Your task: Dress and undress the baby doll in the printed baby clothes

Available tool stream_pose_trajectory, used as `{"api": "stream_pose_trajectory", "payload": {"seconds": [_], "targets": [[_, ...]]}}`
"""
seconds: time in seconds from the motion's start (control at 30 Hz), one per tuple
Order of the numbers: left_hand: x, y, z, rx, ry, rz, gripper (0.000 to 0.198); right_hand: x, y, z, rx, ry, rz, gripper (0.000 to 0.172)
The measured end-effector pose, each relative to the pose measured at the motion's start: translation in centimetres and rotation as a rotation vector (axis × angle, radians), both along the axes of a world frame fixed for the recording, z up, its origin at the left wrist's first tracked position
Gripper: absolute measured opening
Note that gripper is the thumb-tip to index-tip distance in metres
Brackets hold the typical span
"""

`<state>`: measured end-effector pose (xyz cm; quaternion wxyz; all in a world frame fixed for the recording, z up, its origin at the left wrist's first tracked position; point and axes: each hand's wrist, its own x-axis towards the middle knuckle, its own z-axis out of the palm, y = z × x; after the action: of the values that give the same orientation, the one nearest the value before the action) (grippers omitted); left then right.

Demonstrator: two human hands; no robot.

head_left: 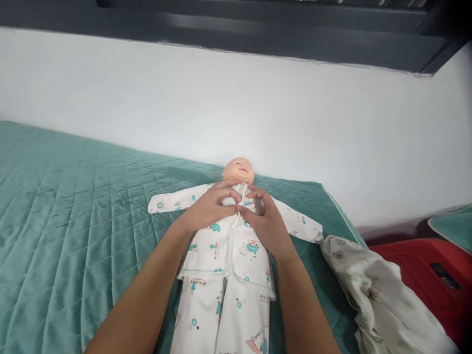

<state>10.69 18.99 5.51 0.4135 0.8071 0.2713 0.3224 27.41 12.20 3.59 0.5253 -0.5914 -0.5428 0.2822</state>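
Observation:
A baby doll (238, 170) lies on its back, its head toward the wall. It wears a white printed baby shirt (210, 246) with long sleeves spread to both sides, and matching white trousers (243, 309). My left hand (216, 202) pinches the shirt's front edge at the upper chest, thumb and fingers closed on the cloth. From the other side, my right hand (263, 211) pinches the facing front edge, its thumb meeting the left one. Below them a button (235, 232) shows on the front. What lies under my fingertips is hidden.
A green quilted cover (92, 221) spreads under the doll up to the white wall (221, 98). At the right a crumpled white printed cloth (383, 290) lies beside a red object (420, 265). A dark frame (228, 24) runs along the top.

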Motion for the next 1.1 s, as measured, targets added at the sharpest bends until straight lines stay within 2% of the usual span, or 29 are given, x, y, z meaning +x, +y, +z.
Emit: {"api": "stream_pose_trajectory", "payload": {"seconds": [0.1,0.23,0.4,0.47,0.63,0.73,0.83,1.1], "targets": [[0.2,-0.3,0.1,0.011,0.015,0.045,0.013,0.1,-0.1,0.0,0.054,0.023,0.053,0.027],[0.2,-0.2,0.0,-0.009,-0.007,0.012,0.015,0.4,-0.3,0.0,0.081,0.016,0.108,0.034],[-0.4,0.3,0.1,-0.026,-0.029,-0.003,0.023,0.9,-0.6,0.2,0.055,0.015,0.129,0.034],[-0.9,0.4,0.3,-0.021,-0.01,-0.024,0.026,1.3,-0.8,0.3,0.023,0.033,0.182,0.035],[-2.7,-0.9,0.2,-0.007,0.096,-0.084,0.021,2.2,-1.5,0.9,-0.046,0.015,0.343,0.057],[-3.5,-2.3,-0.3,0.0,0.132,-0.113,0.018,2.2,-1.7,1.0,-0.086,-0.069,0.351,0.07],[-3.7,-2.9,-0.6,0.031,0.138,-0.138,0.017,2.0,-1.8,1.2,-0.113,-0.138,0.351,0.073],[-3.9,-2.1,-0.8,-0.003,0.125,-0.205,0.02,2.2,-1.7,1.3,-0.099,-0.175,0.404,0.077]]}}
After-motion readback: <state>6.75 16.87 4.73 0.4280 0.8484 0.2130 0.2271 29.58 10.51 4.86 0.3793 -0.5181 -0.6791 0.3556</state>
